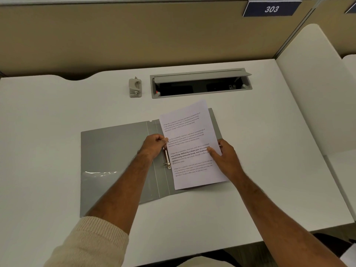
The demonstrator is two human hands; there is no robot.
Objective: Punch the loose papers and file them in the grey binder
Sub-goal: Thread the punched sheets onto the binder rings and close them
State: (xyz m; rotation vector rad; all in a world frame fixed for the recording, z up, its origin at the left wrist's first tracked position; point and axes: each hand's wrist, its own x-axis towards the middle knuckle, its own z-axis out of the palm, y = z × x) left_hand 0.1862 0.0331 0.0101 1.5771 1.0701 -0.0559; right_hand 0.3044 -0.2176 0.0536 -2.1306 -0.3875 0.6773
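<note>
Binder: grey binder (pixel 115 155), lying open and flat on the white desk (pixel 57 112); clear pocket on the inside of its left cover, below and left of the left hand.
Ring mechanism: metal rings (pixel 166 158) on the spine, directly under the left hand, between the 2 hands.
Papers: printed papers (pixel 190 143), 4 blocks of text showing, tilted, lying over the binder's right cover; left edge at the rings, top corner reaching past the binder's far edge.
Left hand: left hand (pixel 154 144), fingers curled, pinching the papers' left edge just above the rings.
Right hand: right hand (pixel 225 157), gripping the papers' right edge, thumb on top of the sheet, fingers under it.
Hole punch: grey hole punch (pixel 135 87), standing on the desk well beyond the left hand, apart from the binder.
Cable tray: recessed cable tray (pixel 201 84), lid raised, beyond the papers, just right of the punch.
Sign: blue plate reading 303 (pixel 271 9) on the partition, far beyond the right hand.
Sleeve: cream knit sleeve (pixel 90 243) pushed up the left forearm.
</note>
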